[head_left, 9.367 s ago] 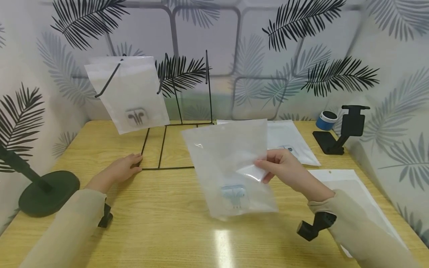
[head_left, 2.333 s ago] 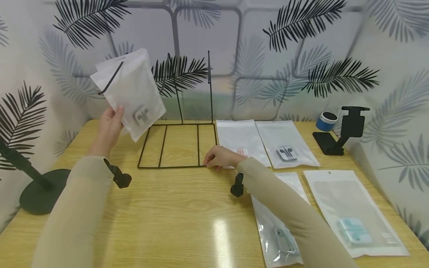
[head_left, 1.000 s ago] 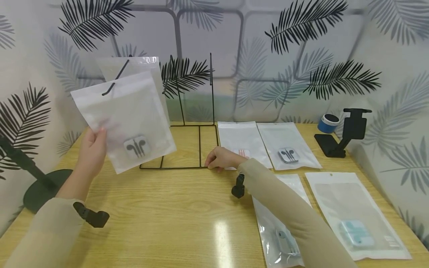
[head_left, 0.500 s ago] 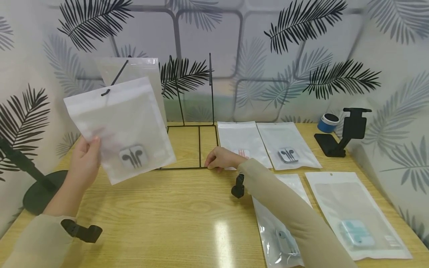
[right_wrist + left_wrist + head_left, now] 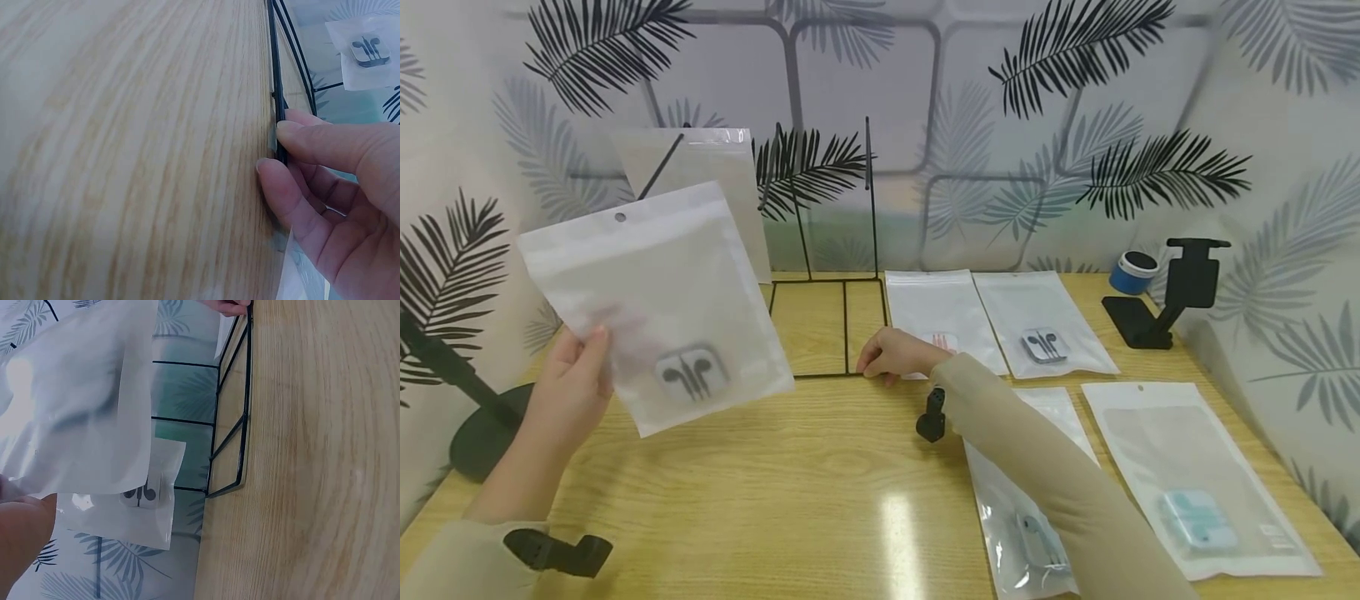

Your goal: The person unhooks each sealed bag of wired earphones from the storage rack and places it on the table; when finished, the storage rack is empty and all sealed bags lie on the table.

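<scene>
My left hand (image 5: pixel 571 387) pinches the left edge of a frosted zip bag (image 5: pixel 647 275) with dark earphones in a small clear case (image 5: pixel 691 372). The bag is tilted in the air, its punched hole off the tip of the hook (image 5: pixel 660 167). Behind it another frosted bag (image 5: pixel 741 200) hangs on that hook of the black wire display rack (image 5: pixel 827 375); the left wrist view shows earphones in it too. At the rack's front right corner my right hand (image 5: pixel 895 353) pinches the base wire (image 5: pixel 280 119) between thumb and fingers, low at the tabletop.
On the right of the wooden table lie a bag with a red item (image 5: pixel 928 312), a bag with dark earphones (image 5: pixel 1026 300), and two bags with pale blue earphones (image 5: pixel 1011 500), (image 5: pixel 1180 450). Behind them stand a blue jar (image 5: pixel 1132 272) and black phone stand (image 5: pixel 1187 283). A dark green round base (image 5: pixel 478 446) sits left.
The left hand has drawn the front bag forward along the hook and off its tip, then down and left. The other bag stays hanging. Lately the right hand keeps its hold on the rack.
</scene>
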`<state>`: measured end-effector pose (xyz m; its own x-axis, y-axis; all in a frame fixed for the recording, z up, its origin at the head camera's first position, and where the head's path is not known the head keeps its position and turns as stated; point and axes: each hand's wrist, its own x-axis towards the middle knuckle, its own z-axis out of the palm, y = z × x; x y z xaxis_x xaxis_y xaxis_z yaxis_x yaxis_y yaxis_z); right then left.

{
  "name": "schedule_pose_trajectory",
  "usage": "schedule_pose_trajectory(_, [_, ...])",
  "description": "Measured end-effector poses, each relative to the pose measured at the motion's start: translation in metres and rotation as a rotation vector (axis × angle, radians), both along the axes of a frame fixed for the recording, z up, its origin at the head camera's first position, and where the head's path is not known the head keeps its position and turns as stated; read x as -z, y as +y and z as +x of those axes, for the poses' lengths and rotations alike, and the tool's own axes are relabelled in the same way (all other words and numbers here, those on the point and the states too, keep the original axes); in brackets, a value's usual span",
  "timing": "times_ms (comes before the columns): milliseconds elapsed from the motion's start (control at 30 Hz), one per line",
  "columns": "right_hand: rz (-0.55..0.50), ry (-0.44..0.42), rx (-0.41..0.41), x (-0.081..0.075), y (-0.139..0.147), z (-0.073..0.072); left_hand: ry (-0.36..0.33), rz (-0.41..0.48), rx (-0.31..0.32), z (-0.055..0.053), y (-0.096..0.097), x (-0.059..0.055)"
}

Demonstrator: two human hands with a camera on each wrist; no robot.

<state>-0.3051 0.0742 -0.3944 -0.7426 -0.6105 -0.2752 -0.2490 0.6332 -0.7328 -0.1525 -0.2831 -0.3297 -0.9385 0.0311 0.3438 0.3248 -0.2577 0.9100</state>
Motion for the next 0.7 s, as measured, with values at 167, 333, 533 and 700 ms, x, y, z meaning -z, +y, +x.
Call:
schedule_pose_trajectory(167, [-0.007, 0.005, -0.013, 0.001, 0.001, -0.001, -0.004, -0.004, 0.063, 0.01, 0.007, 0.002])
schedule_pose_trajectory(333, [-0.01, 0.003, -0.014, 0.001, 0.002, -0.001, -0.095, -0.187, 0.143, 0.02, 0.024, 0.007])
schedule_pose_trajectory(533, [-0.013, 0.024, -0.001, 0.003, 0.001, -0.001, -0.266, -0.377, 0.22, 0.03, 0.055, 0.011])
schedule_pose_trajectory(700, [-0.004, 0.231, -0.111, 0.035, 0.007, -0.027, -0.427, -0.331, 0.326, 0.035, 0.078, 0.02])
